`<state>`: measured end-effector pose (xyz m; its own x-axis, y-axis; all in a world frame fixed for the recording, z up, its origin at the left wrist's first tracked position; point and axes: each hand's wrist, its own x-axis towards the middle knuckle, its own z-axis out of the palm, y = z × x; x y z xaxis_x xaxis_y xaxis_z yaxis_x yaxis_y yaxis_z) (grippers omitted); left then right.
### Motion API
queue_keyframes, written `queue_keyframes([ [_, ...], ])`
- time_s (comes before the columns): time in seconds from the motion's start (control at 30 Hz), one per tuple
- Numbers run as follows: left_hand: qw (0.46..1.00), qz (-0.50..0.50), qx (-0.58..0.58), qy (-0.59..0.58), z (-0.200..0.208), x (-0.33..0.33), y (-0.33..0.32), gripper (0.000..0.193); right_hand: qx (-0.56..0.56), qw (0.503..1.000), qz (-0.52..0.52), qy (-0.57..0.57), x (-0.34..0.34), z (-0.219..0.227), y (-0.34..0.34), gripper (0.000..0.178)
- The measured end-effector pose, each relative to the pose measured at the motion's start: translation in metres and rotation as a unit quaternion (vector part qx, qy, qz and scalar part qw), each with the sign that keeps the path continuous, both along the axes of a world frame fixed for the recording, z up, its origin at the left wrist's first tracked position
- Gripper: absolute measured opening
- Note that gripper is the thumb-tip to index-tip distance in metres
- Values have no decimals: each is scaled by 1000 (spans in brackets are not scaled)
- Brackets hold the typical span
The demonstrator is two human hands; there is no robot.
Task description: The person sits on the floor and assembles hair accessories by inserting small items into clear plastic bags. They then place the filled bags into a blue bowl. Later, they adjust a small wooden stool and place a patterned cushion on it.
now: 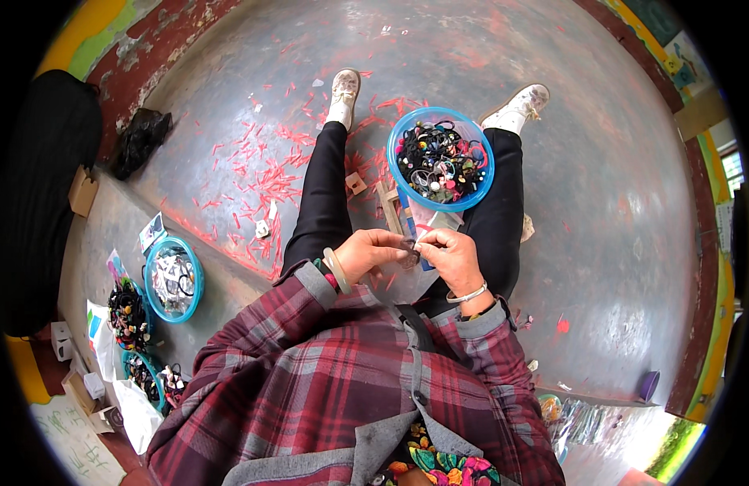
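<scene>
Fingers of the left hand and right hand meet above the lap, their tips pinched in on a small dark piece. It lies right between them, partly covered, so its kind cannot be told. Clear plastic shows just below, at 7 o'clock from it; which fingers bear it is unclear.

Just past the fingers, at 11 o'clock, is a wooden frame. Between 12 and 1, a blue-rimmed basin heaped with hair ties brings its near rim close to the hands, leaving narrow room ahead. The left leg at 11 and right leg between 1 and 2 bound that space. Red scraps litter the floor at 10.

Farther out, grey floor spreads broadly at 2 to 3 o'clock, past the right leg. A blue-rimmed tub stands at 9, well apart, with a printed card beside it, its print too small to read. At 4 is a purple cup; at 8, near the picture's border, a pale panel carries dark handwriting.
</scene>
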<state>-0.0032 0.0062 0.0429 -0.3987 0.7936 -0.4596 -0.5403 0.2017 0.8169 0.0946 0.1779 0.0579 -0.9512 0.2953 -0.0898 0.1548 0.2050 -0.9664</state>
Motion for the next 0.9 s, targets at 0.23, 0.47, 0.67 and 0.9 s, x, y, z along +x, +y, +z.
queue_keyframes([
  [0.23,999,-27,33,-8,6,-3,11,25,104,990,50,78,-2,6,0,7],
  [0.47,996,39,25,-77,-1,6,16,21,61,996,32,56,-2,2,4,7],
  [0.67,992,77,46,-84,4,8,18,22,29,998,25,43,-3,-1,5,6],
  [0.9,992,100,32,-63,-3,5,25,21,3,999,17,31,-8,-18,9,8],
])
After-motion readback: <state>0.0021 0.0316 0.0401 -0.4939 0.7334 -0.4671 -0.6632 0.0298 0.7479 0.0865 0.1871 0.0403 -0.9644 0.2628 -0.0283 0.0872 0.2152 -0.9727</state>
